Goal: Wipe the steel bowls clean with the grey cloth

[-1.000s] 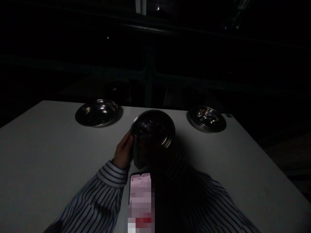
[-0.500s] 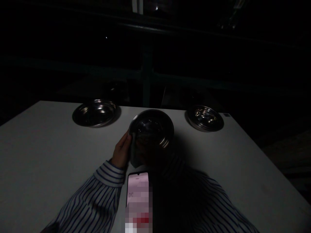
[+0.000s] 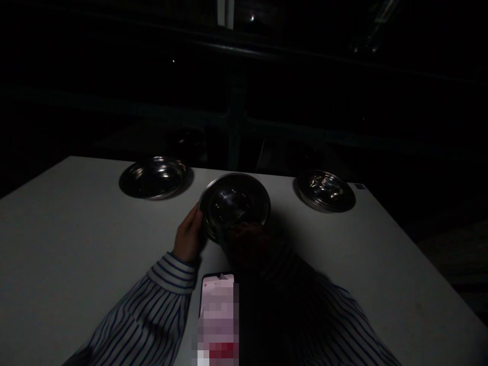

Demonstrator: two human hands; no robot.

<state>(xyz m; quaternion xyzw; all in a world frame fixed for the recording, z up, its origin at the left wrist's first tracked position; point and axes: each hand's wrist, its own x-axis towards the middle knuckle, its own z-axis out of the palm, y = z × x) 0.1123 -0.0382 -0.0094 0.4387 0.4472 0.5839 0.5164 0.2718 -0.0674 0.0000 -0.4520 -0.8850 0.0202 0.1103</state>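
Note:
A shiny metal bowl [image 3: 234, 195] is tilted toward me near the middle of the white table. My left hand [image 3: 187, 236] grips its left rim, thumb on the near side. Deep in shadow, my right hand [image 3: 253, 241] reaches to the bowl's lower inside, its fingers closed on what looks like a dark cloth [image 3: 225, 240]. Most of the cloth and the right fingers are hard to see in the dark. A phone [image 3: 217, 305] with a lit screen is below the bowl, between my forearms.
Toward the table's back left is a wide metal bowl [image 3: 154, 178]. Several stacked metal bowls [image 3: 326, 190] stand at the back right. The white table [image 3: 95, 239] ends just behind them, and the area beyond is very dark.
My right hand and the cloth have moved from the bowl's left edge to its lower inside, toward the right. The left hand keeps its grip. The view has shifted slightly.

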